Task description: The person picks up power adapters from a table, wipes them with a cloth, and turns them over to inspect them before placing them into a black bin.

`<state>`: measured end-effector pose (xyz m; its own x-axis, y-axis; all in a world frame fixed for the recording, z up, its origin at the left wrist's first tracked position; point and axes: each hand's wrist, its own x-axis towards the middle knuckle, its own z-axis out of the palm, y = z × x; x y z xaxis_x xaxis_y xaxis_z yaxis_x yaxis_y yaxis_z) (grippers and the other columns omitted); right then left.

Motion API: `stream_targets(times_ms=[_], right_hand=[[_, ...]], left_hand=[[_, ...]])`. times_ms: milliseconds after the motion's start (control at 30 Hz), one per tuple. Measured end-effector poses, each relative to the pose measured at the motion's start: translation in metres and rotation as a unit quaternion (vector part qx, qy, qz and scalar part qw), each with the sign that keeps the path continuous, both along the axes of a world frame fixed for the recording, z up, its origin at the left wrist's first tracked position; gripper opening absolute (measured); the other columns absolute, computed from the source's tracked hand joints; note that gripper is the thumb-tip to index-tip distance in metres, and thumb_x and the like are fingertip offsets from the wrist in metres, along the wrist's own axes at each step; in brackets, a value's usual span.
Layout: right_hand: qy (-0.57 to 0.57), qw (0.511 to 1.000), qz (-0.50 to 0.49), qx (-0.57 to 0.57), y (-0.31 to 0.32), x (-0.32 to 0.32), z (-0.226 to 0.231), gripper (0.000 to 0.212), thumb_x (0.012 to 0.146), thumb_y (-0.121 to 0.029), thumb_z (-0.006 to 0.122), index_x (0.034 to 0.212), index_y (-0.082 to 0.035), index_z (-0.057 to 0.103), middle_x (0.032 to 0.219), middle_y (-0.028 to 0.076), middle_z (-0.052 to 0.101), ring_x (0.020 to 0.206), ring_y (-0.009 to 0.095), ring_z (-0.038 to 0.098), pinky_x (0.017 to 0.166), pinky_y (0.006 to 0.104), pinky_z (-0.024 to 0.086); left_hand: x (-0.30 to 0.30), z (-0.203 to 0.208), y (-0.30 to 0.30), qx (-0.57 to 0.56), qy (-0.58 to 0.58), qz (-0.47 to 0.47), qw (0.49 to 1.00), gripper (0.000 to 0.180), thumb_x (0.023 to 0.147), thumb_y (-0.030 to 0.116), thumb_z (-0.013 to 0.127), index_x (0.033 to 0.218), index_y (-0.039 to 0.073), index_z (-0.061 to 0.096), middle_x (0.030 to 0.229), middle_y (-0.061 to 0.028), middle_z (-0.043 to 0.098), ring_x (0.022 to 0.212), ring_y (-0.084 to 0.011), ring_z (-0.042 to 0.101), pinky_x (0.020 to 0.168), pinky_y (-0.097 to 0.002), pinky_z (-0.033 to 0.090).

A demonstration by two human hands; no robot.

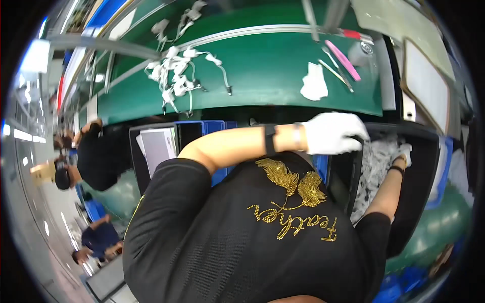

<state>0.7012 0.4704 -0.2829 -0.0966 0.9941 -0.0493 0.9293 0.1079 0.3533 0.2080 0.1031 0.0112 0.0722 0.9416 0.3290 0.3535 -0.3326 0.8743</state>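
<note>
My left hand [334,134], in a white glove, is held over the near rim of a black bin [420,166] at the right. Its fingers are apart and slightly bent, with nothing seen in them. Inside the bin lies a heap of tangled white pieces [375,166] that look like cords or plastic wrap. My right hand [405,154], also in a white glove, reaches into the bin at the far side of the heap. Its fingers are mostly hidden, so any hold cannot be made out.
On the green bench [262,65] ahead lie several white corded plug pieces [174,76], a crumpled white cloth [314,83], a pink-handled tool [343,60], tweezers [336,76] and a grey canister [360,53]. A dark bin with papers [159,146] stands left. Other people [103,156] work at the left.
</note>
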Motion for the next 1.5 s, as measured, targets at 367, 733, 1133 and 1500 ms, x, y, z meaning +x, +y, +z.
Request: stream_targets(times_ms=[367, 733, 1133, 1500], right_hand=[[0.846, 0.516, 0.088, 0.104, -0.239, -0.380, 0.326, 0.039, 0.097, -0.013, 0.051, 0.127, 0.013, 0.048, 0.114, 0.029, 0.061, 0.101, 0.036, 0.066, 0.088, 0.0384, 0.056], [0.427, 0.658, 0.565, -0.256, -0.421, -0.819, 0.213, 0.073, 0.084, -0.026, 0.065, 0.149, -0.014, 0.035, 0.124, 0.022, 0.061, 0.102, 0.039, 0.064, 0.086, 0.0449, 0.052], [0.440, 0.667, 0.296, -0.524, -0.445, -0.907, 0.136, 0.042, 0.088, -0.012, 0.062, 0.127, -0.007, 0.047, 0.108, 0.018, 0.067, 0.083, 0.028, 0.067, 0.068, 0.0386, 0.056], [0.675, 0.253, 0.032, -0.692, -0.434, -0.749, 0.261, 0.081, 0.088, -0.001, 0.065, 0.154, -0.009, 0.017, 0.129, 0.022, 0.055, 0.081, 0.023, 0.067, 0.065, 0.0335, 0.058]], left_hand=[[-0.257, -0.107, -0.281, -0.235, 0.137, 0.655, 0.705, 0.044, 0.086, 0.022, 0.070, 0.123, 0.002, 0.061, 0.117, -0.0168, 0.066, 0.107, -0.0293, 0.064, 0.097, -0.0359, 0.047], [-0.374, -0.155, -0.309, -0.391, 0.245, 0.553, 0.694, 0.034, 0.088, 0.037, 0.057, 0.106, 0.009, 0.062, 0.113, -0.0158, 0.064, 0.107, -0.0355, 0.059, 0.092, -0.0434, 0.046], [-0.385, -0.160, -0.307, -0.421, 0.198, 0.500, 0.730, 0.055, 0.082, 0.043, 0.065, 0.116, 0.001, 0.059, 0.110, -0.0224, 0.066, 0.106, -0.0355, 0.062, 0.091, -0.0433, 0.049], [-0.365, -0.167, -0.265, -0.385, 0.021, 0.565, 0.729, 0.050, 0.081, 0.037, 0.070, 0.110, -0.003, 0.062, 0.097, -0.0238, 0.069, 0.086, -0.0378, 0.068, 0.080, -0.0409, 0.054]])
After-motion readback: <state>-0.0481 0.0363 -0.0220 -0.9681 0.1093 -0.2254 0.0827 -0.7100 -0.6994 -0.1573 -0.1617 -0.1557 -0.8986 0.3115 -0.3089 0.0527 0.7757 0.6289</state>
